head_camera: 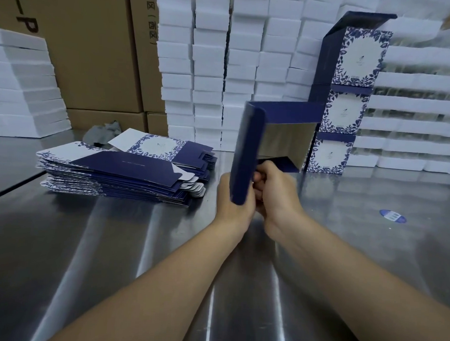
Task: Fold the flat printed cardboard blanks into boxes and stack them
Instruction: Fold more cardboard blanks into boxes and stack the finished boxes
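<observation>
Both hands hold a half-formed navy box [277,121] above the steel table [138,244]; its far end is open and shows a grey-brown inside. My left hand [234,204] grips the near navy panel from the left. My right hand [277,190] is closed on the flaps at the box's near bottom. A pile of flat navy and white floral blanks [126,171] lies at the left. Three folded boxes [348,98] stand stacked at the back right, and the top one's lid is up.
White foam blocks [244,63] are piled in tall columns along the back and at the far left. Brown shipping cartons [95,48] stand behind the blanks, with a grey rag [104,134] at their foot. A blue oval sticker [393,216] lies on the table at the right.
</observation>
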### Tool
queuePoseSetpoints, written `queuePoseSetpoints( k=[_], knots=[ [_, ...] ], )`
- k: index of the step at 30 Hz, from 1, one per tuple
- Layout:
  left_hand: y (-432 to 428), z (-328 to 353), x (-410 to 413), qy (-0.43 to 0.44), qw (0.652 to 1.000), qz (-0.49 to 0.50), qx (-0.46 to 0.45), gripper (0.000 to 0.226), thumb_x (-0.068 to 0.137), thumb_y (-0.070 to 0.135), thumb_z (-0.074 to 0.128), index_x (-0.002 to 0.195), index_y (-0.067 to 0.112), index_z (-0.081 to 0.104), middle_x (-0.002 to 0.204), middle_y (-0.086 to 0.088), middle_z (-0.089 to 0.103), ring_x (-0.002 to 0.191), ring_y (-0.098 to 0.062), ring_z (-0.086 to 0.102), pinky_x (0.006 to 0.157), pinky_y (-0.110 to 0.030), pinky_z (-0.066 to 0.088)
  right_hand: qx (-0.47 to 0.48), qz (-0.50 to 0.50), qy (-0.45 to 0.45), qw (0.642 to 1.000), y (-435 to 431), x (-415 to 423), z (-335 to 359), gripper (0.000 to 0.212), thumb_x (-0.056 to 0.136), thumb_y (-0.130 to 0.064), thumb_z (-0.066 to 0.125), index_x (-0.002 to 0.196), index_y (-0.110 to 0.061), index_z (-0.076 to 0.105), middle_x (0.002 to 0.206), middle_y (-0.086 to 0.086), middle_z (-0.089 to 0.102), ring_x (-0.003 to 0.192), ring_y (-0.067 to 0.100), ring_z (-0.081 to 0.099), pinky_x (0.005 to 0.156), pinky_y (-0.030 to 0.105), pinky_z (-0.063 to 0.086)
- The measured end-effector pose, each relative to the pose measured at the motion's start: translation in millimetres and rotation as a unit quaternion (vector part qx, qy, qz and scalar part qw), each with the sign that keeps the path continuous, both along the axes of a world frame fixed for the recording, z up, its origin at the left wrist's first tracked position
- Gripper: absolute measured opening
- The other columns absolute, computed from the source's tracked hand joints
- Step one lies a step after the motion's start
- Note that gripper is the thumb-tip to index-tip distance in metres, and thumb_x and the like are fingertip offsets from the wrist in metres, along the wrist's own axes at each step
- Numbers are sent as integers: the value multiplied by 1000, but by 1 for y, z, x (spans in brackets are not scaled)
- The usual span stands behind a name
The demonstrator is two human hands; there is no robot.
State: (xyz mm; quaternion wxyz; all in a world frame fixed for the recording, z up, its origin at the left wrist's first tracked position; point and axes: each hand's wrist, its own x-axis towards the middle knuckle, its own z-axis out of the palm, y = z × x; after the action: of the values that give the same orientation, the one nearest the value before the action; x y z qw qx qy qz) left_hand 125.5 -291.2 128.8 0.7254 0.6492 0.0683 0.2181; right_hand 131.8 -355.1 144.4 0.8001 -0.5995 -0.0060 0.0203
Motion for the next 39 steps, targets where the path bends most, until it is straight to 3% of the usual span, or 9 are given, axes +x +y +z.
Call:
queuePoseSetpoints(
  k=[3,9,14,19,25,27,31,35,39],
  knots=[
    [0,2,4,8,1000,-1,-25,50,107,30,47,61,17,58,49,6,60,45,-5,57,46,-19,44,-7,3,-22,1000,5,-3,2,42,103,-19,55,62,-19,48,45,-6,42,36,5,39,37,15,30],
    [6,0,6,42,996,14,-75,66,102,22,42,39,19,62,44,4,58,39,-11,52,40,-17,37,-43,36,3,998,8,-8,0,39,101,-26,59,63,-22,52,51,-6,46,42,7,41,43,21,31],
    [8,1,4,51,993,28,-104,57,101,26,44,46,18,55,44,0,56,34,-13,47,36,-15,33,-14,36,5,999,6,-5,-1,39,102,-19,55,63,-19,48,46,-7,37,39,8,30,39,19,26],
    [2,1,5,62,996,-15,-62,55,105,25,42,56,15,65,49,3,65,43,-9,59,45,-19,40,-4,27,14,1000,10,-7,-3,38,98,-18,54,61,-21,49,48,-7,44,41,8,39,39,18,27],
    [8,-1,5,66,996,6,-55,62,101,25,41,43,18,59,48,0,60,40,-16,52,41,-20,38,-6,26,11,1000,6,-6,-2,36,96,-17,52,61,-19,42,41,-8,38,32,7,31,35,18,24],
    [6,-1,3,69,995,-2,-74,59,104,27,45,46,19,54,45,1,57,37,-13,51,37,-14,35,-12,26,14,999,9,-6,-5,38,99,-17,51,62,-20,41,43,-8,38,34,8,33,36,18,26],
    [4,1,4,73,996,-15,-58,43,103,24,46,66,11,65,54,-4,63,43,-13,55,39,-15,35,-21,37,21,999,8,-5,-4,33,98,-18,53,66,-23,45,46,-7,38,39,9,32,43,23,24],
    [6,2,3,81,995,-8,-55,45,103,21,45,59,15,52,42,2,51,32,-11,43,35,-11,29,8,19,29,999,6,-5,-1,36,97,-18,52,63,-19,44,43,-7,39,32,8,31,34,17,25],
    [6,1,1,89,991,-36,-89,56,108,33,46,54,19,40,40,3,40,31,-11,32,37,-11,24,-14,47,38,998,6,-4,-4,36,99,-20,50,64,-21,44,44,-7,36,35,8,30,37,18,21]
  ],
)
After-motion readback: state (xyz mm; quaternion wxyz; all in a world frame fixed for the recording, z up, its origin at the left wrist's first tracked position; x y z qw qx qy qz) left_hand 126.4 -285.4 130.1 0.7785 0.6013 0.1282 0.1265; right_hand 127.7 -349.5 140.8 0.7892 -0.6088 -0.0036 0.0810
